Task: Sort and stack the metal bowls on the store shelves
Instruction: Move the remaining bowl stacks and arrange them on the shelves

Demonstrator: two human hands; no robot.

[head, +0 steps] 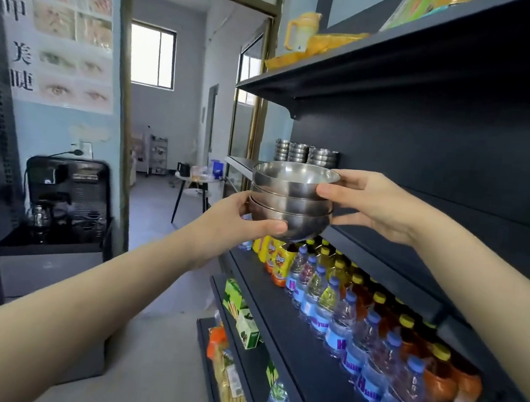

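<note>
Our left grip (238, 222) and right grip (371, 205) are bare hands with short, plain nails. The left forearm (83, 299) and right forearm (483, 289) are bare too, slim and smooth along all we can see.

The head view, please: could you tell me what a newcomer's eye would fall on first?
First, the stack of three nested metal bowls at mid-frame, gripped between the left hand from below-left and the right hand at its right side. Next, the rows of colourful drink bottles on the lower shelf, and further bowl stacks at the far end behind them.
</note>
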